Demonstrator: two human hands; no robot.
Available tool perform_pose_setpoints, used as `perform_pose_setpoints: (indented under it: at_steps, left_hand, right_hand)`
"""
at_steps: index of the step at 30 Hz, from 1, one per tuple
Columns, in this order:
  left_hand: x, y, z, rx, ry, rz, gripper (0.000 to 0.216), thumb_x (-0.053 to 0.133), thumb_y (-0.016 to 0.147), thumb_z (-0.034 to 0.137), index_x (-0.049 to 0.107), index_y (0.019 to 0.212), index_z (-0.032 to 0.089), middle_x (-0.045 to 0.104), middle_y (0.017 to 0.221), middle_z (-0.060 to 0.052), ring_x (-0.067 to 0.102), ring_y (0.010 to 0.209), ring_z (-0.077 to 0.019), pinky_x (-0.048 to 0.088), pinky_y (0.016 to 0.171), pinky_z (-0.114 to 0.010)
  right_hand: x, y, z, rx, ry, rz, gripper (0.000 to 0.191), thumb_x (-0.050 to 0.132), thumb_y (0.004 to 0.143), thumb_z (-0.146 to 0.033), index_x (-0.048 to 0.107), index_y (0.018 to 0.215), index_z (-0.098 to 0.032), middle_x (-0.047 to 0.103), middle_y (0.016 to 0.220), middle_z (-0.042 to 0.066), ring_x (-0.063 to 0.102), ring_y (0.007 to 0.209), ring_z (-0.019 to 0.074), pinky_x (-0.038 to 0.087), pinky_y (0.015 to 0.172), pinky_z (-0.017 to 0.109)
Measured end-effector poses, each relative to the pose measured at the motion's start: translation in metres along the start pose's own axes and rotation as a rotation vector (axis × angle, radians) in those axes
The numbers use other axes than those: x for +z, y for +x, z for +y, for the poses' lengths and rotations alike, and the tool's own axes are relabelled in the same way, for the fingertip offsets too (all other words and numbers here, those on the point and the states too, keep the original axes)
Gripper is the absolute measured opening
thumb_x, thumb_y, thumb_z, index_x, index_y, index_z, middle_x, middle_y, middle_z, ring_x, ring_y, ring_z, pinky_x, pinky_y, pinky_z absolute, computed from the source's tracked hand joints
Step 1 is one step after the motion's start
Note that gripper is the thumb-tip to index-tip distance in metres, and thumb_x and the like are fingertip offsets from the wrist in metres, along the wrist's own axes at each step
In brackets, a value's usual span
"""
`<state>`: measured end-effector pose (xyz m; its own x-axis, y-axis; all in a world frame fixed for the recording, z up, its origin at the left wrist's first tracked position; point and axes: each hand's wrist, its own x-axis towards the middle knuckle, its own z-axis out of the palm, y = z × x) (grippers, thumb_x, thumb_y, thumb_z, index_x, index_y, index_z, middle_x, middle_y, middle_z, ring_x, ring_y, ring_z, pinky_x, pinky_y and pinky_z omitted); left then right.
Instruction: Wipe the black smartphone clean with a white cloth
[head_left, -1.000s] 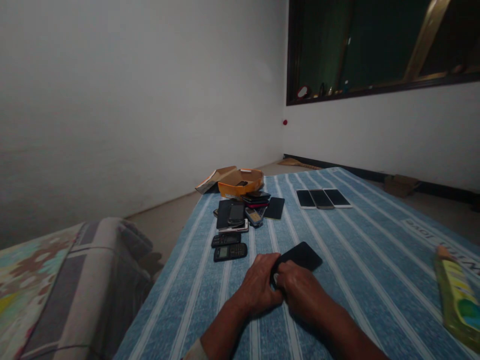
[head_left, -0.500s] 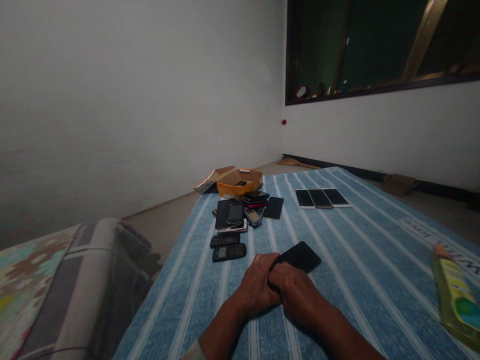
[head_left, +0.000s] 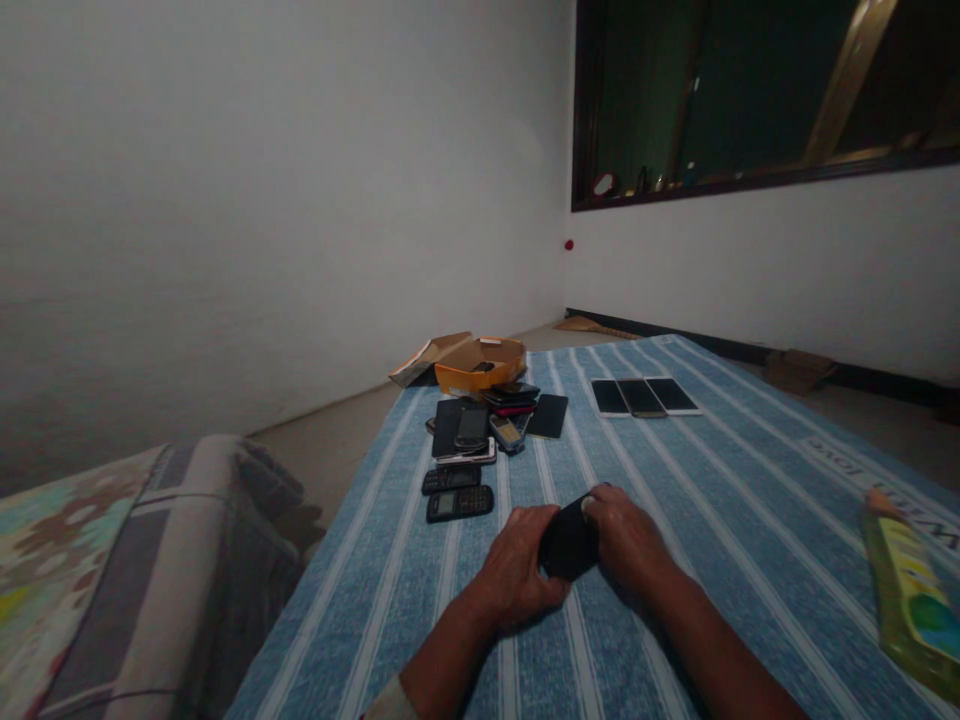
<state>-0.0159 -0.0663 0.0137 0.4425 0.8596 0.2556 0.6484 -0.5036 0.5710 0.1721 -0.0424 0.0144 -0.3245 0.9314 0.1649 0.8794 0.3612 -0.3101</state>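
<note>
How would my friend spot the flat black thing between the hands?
Find the blue striped cloth. At its near middle, the left hand and right hand hold the flat black thing between them. Unlike the phones lying beyond, it's in the hands.

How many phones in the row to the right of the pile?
3, side by side on the striped cloth, beyond the right hand: left phone, middle phone and right phone. None in that row appears hidden.
</note>
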Motion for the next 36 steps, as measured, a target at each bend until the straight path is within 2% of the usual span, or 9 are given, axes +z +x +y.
perform_pose_setpoints:
  at_steps: [4,9,13,16,19,24,29,33,36]
  left_hand:
    - [0.001,-0.001,-0.004,-0.011,-0.011,-0.012,0.065,0.070,0.062,0.019,0.050,0.124,0.020,0.062,0.112,-0.007,0.055,0.100,-0.0273,0.047,0.089,-0.039]
    - [0.001,0.000,-0.002,-0.014,-0.009,-0.014,0.065,0.069,0.060,0.018,0.052,0.123,0.018,0.063,0.110,-0.008,0.055,0.099,-0.0275,0.047,0.088,-0.039]
    - [-0.001,0.001,0.003,-0.011,-0.002,0.001,0.058,0.067,0.062,0.019,0.054,0.118,0.019,0.064,0.109,-0.007,0.056,0.098,-0.0277,0.047,0.089,-0.040]
    - [0.001,0.001,0.001,0.005,-0.008,0.016,0.060,0.067,0.061,0.016,0.052,0.120,0.018,0.063,0.111,-0.008,0.056,0.101,-0.0280,0.047,0.090,-0.040]
    - [0.004,0.000,-0.004,0.017,-0.015,0.021,0.067,0.067,0.062,0.016,0.048,0.125,0.017,0.062,0.115,-0.010,0.055,0.104,-0.0286,0.046,0.093,-0.042]
    - [0.006,-0.002,-0.007,0.005,-0.013,0.017,0.071,0.066,0.062,0.015,0.046,0.129,0.020,0.061,0.116,-0.008,0.055,0.105,-0.0283,0.046,0.093,-0.042]
    - [0.004,-0.002,-0.004,-0.013,-0.014,0.020,0.076,0.069,0.061,0.018,0.043,0.132,0.020,0.060,0.119,-0.009,0.054,0.107,-0.0296,0.047,0.094,-0.043]
    - [0.001,-0.001,-0.001,-0.025,0.000,0.006,0.072,0.070,0.061,0.017,0.047,0.129,0.020,0.062,0.115,-0.008,0.056,0.103,-0.0287,0.048,0.092,-0.042]
    - [0.001,0.000,-0.001,-0.022,0.004,0.003,0.072,0.070,0.060,0.018,0.048,0.128,0.019,0.062,0.114,-0.008,0.056,0.102,-0.0283,0.049,0.090,-0.041]
  right_hand:
    - [-0.003,0.001,0.009,0.088,-0.046,0.038,0.029,0.042,0.081,0.001,0.066,0.085,-0.015,0.063,0.094,0.009,0.055,0.096,0.0201,0.036,0.080,0.025]
    - [0.000,-0.002,0.000,0.107,-0.060,0.048,0.031,0.041,0.081,0.001,0.067,0.088,-0.013,0.064,0.098,0.012,0.055,0.099,0.0222,0.037,0.082,0.027]
    - [0.008,-0.005,-0.016,-0.013,0.026,0.040,0.029,0.041,0.084,-0.001,0.066,0.085,-0.015,0.063,0.093,0.008,0.056,0.092,0.0195,0.038,0.077,0.026]
    - [0.015,-0.007,-0.028,-0.131,0.090,0.048,0.031,0.041,0.087,-0.002,0.067,0.097,-0.016,0.062,0.096,0.007,0.055,0.093,0.0183,0.039,0.079,0.025]
    - [0.021,-0.005,-0.033,-0.170,0.112,0.049,0.032,0.042,0.088,-0.004,0.066,0.106,-0.015,0.060,0.101,0.008,0.054,0.096,0.0186,0.039,0.080,0.025]
    - [0.020,0.001,-0.024,-0.127,0.114,0.034,0.030,0.041,0.089,-0.004,0.066,0.102,-0.016,0.059,0.103,0.008,0.053,0.099,0.0182,0.039,0.082,0.025]
    - [0.015,0.008,-0.007,-0.023,-0.008,0.079,0.032,0.039,0.087,-0.002,0.066,0.091,-0.017,0.062,0.099,0.009,0.050,0.108,0.0219,0.032,0.095,0.030]
    - [0.009,0.007,-0.002,0.096,-0.112,0.068,0.031,0.041,0.086,-0.002,0.067,0.094,-0.016,0.064,0.099,0.009,0.051,0.102,0.0249,0.033,0.089,0.034]
    - [0.006,0.004,-0.006,0.113,-0.137,0.057,0.032,0.040,0.086,-0.001,0.067,0.096,-0.015,0.064,0.100,0.010,0.051,0.101,0.0252,0.033,0.087,0.033]
